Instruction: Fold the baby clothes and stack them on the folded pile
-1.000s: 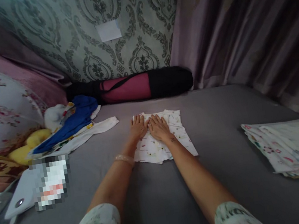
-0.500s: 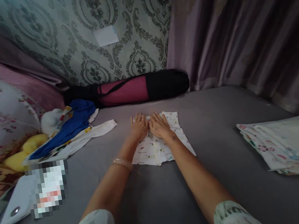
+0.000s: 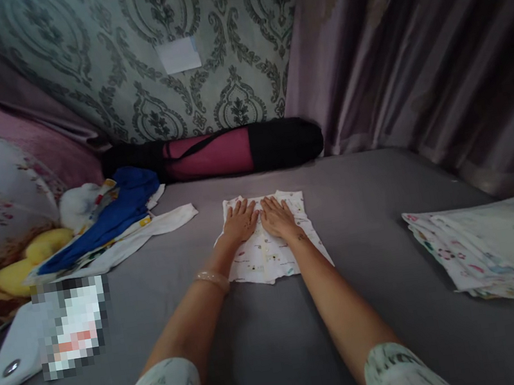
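A small white printed garment [image 3: 264, 256] lies spread on the grey sheet [image 3: 271, 346] in front of me, its exact kind unclear. My left hand [image 3: 241, 221] rests flat on its upper left part, fingers stretched away from me. On the upper right part my right hand [image 3: 277, 216] lies palm down, also with straight fingers. The two hands are close together at the middle of the cloth, thumbs nearly meeting. Neither one grips anything. What is under the palms is hidden.
To the right lies a pile of folded printed cloths [image 3: 499, 245]. Blue and white clothes [image 3: 112, 232] and a yellow plush toy [image 3: 28, 261] are on the left. Along the wall stretches a black and magenta long bag [image 3: 212, 154].
Both hands have flattened on the garment, the left shifting slightly. The cloth's upper left side shows more and lies smoother. My view has turned a little to the right.
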Motion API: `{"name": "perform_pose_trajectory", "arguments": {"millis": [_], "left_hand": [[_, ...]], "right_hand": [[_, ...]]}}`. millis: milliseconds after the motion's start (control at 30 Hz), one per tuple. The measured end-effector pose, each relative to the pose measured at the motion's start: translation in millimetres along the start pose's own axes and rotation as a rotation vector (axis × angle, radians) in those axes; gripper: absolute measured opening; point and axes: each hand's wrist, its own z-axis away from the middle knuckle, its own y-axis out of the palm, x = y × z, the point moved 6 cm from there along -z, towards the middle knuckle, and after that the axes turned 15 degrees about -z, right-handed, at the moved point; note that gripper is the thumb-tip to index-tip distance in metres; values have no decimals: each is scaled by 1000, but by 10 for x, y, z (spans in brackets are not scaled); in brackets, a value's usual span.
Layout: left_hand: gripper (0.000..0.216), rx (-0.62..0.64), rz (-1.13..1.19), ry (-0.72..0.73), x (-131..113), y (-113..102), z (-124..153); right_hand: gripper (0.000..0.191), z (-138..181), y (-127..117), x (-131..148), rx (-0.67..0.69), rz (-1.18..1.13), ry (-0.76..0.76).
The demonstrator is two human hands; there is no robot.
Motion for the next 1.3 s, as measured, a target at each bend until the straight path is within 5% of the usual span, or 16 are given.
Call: {"name": "perform_pose_trajectory", "arguments": {"millis": [200, 300, 467, 767, 967, 1300], "left_hand": [[62, -122, -80, -168, 164, -157, 41], [65, -80, -75, -254, 276, -54, 55], [68, -9, -41, -247, 309, 95, 40], [67, 35, 13, -246, 352, 41, 34], [66, -66, -31, -245, 417, -21, 34], [66, 32, 18, -271, 449, 133, 41]], "right_hand": [[54, -33, -134, -28, -80, 2, 33], [55, -21, -163, -106, -120, 21, 100], [56, -5, -80, -197, -66, 11, 151], [57, -41, -111, -200, -26, -41, 173], [56, -5, -388, -463, -226, -34, 276], [57, 29, -322, -668, -186, 7, 353]]}}
